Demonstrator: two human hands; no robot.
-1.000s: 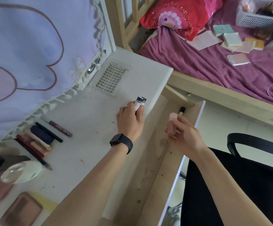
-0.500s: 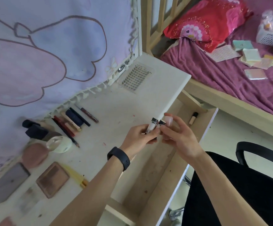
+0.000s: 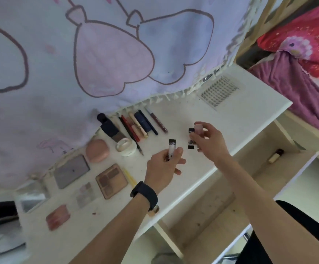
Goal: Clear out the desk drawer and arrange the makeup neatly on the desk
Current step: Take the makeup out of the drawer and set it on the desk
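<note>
My left hand [image 3: 163, 166] grips a small white tube with a black band [image 3: 172, 147], held upright above the white desk [image 3: 240, 119]. My right hand [image 3: 209, 141] holds a second black-and-white tube [image 3: 191, 137] together with a small pink bottle [image 3: 199, 129], just right of the left hand. Pencils and lip sticks [image 3: 141, 125] lie in a row by the curtain's hem. Left of them sit a dark bottle [image 3: 110, 128], a round white compact [image 3: 126, 147], a pink case [image 3: 97, 150] and several palettes [image 3: 111, 180]. The wooden drawer [image 3: 253, 172] stands open with a small dark-capped tube [image 3: 275, 155] inside.
A lilac curtain [image 3: 97, 54] hangs along the desk's back. A vent grille [image 3: 218, 91] is set in the desk's far right corner. A bed with a purple sheet [image 3: 297, 88] and red pillow [image 3: 303, 37] lies beyond. A black chair [image 3: 288, 235] stands at the lower right.
Both hands moved from the drawer's edge to above the desk and drew apart. The right hand now holds one of the tubes with the pink bottle. The view swung left.
</note>
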